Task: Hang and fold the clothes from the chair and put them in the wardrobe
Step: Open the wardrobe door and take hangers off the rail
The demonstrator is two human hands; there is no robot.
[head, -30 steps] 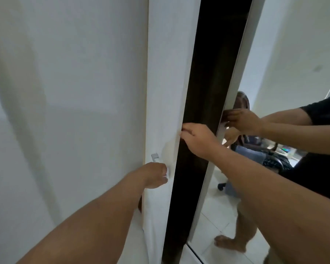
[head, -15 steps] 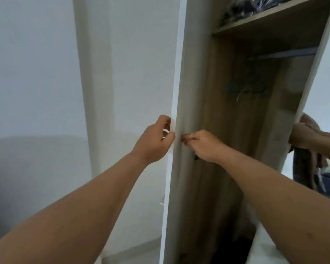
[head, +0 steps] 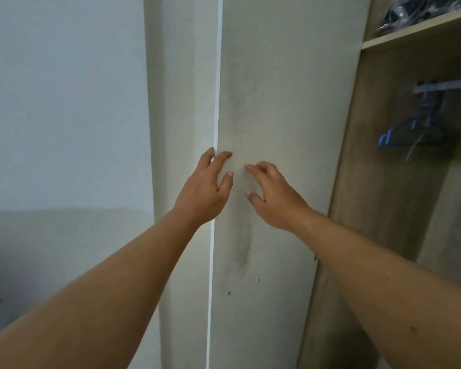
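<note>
My hands: two. Left hand (head: 206, 187) at frame centre, right hand (head: 273, 194) just right of it. My forearms: two, running to lower corners.

Wardrobe door (head: 277, 107): one, open, mid-frame.

Shelf (head: 410, 31): one, upper right. Dark bundle of clothes (head: 421, 9) on it: one heap, piece count unclear.

Hanging rail (head: 453, 85): one, right edge.

Blue hangers (head: 407, 131): cluster under rail, blurred; at least two, exact number unclear.

Small dark holes (head: 258, 280) in door, lower centre: two.
</note>
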